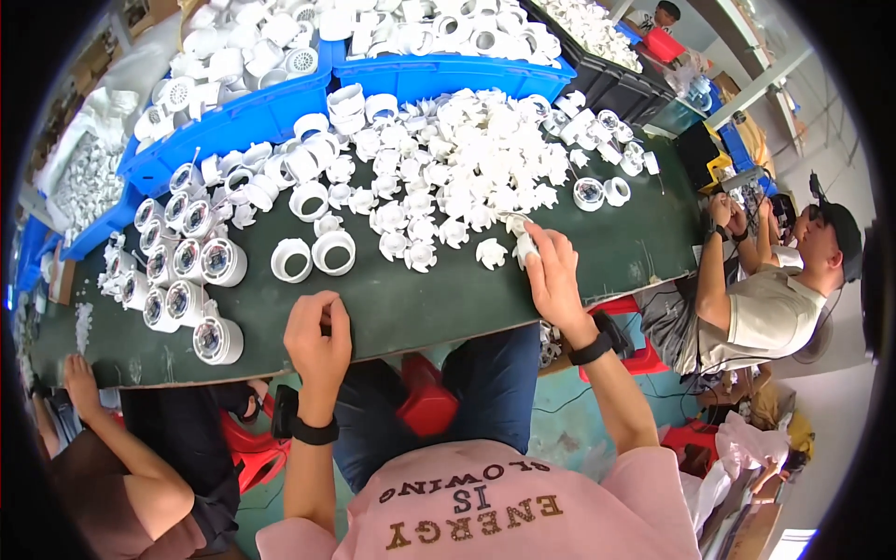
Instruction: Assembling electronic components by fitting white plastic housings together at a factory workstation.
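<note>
My right hand (pixel 553 275) reaches over the dark green tabletop, its thumb and fingers on a small white petal-edged plastic part (pixel 525 246) at the near side of a big heap of like parts (pixel 467 159). Another such part (pixel 490 253) lies loose just left of it. Near the table's front edge my left hand (pixel 317 338) is curled closed, with nothing seen in it. Two white plastic rings (pixel 313 258) stand on the table beyond it. Farther left are several white round housings with clear-faced, wired inserts (pixel 189 258).
Blue bins (pixel 233 126) full of white parts line the far side, with a black crate (pixel 621 93) to their right. More housings and inserts (pixel 602 140) lie at the far right. A person (pixel 775 289) sits at right; another person's hand (pixel 82 385) rests at the left edge.
</note>
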The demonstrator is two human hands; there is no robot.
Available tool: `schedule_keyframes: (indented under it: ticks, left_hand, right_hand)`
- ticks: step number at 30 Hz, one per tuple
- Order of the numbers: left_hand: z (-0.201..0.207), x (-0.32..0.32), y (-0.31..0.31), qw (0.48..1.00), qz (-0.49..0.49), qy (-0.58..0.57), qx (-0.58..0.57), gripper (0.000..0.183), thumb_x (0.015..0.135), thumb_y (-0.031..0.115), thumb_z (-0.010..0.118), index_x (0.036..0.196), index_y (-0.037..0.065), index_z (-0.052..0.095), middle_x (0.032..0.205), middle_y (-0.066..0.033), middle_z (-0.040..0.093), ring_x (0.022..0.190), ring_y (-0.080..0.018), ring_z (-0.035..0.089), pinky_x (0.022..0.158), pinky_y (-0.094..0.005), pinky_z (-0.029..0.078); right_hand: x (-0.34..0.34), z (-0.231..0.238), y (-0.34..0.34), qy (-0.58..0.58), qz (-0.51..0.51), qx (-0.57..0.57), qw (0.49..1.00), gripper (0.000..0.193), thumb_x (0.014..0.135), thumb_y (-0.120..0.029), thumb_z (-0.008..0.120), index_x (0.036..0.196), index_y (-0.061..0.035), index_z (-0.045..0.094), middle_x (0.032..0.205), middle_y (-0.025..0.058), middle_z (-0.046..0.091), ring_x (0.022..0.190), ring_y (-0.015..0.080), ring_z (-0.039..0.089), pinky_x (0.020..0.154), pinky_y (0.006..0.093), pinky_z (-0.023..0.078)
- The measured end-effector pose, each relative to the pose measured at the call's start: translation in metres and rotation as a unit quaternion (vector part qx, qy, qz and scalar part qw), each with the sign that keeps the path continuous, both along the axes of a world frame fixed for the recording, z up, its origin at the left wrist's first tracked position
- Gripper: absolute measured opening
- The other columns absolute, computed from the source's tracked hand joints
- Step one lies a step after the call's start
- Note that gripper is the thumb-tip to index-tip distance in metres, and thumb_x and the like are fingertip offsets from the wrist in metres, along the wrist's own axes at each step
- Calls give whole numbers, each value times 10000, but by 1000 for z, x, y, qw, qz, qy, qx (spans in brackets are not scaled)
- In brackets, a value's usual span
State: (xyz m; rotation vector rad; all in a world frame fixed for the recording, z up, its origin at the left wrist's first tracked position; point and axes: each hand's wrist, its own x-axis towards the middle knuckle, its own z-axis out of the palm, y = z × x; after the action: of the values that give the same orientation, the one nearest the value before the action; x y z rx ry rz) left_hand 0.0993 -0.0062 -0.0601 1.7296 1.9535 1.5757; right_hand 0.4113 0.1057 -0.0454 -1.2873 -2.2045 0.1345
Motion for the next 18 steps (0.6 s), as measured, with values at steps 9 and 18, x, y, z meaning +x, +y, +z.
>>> schedule_keyframes:
  ticks: [9,18]
  left_hand:
    - [29,79,-15,741,-289,-574,-194,317,1015,315,444,1188,59,512,857,-121,643,637,-148,551,547,-252,411]
    - [44,47,-18,592,-258,-755,-116,384,934,366,471,1112,31,525,991,-161,631,784,-214,587,683,-327,487]
  right_hand:
    - [-59,24,-37,460,81,-226,855,492,1039,-368,351,1365,-11,445,1275,104,539,1154,163,513,1006,297,374]
    - [-124,50,-6,240,199,-292,904,328,998,-207,489,1222,13,583,1168,113,633,1083,180,581,956,291,427]
